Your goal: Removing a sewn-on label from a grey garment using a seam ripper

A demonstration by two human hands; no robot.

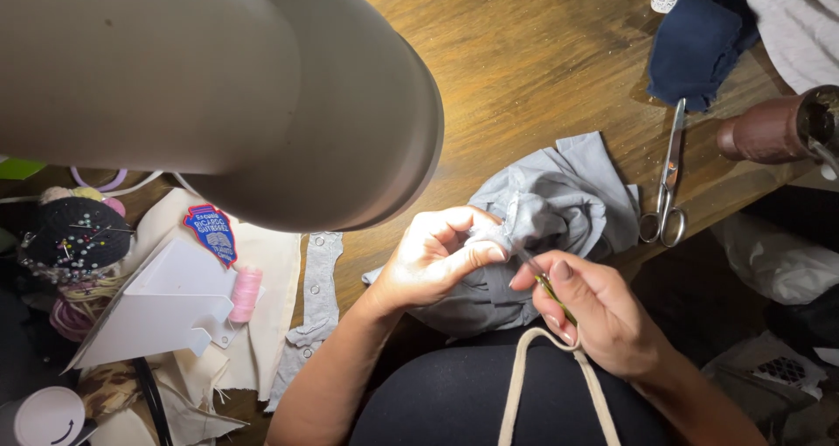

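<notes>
Two hands at the wooden table's [524,62] near edge: left hand [437,258] pinches grey garment [559,206] seam; right hand [594,311] grips a seam ripper [544,284]. Best keep fabric taut, strokes short.

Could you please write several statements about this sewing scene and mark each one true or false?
1. The left hand pinches a fold of the grey garment. True.
2. The right hand holds the scissors. False: the scissors lie untouched on the wooden table; the right hand holds a slim yellow-handled tool.
3. A pink thread spool lies left of the hands. True.
4. The embroidered patch lies on the dark blue fabric. False: it lies on cream cloth, far left.
5. The pincushion bears many pins. True.
</notes>
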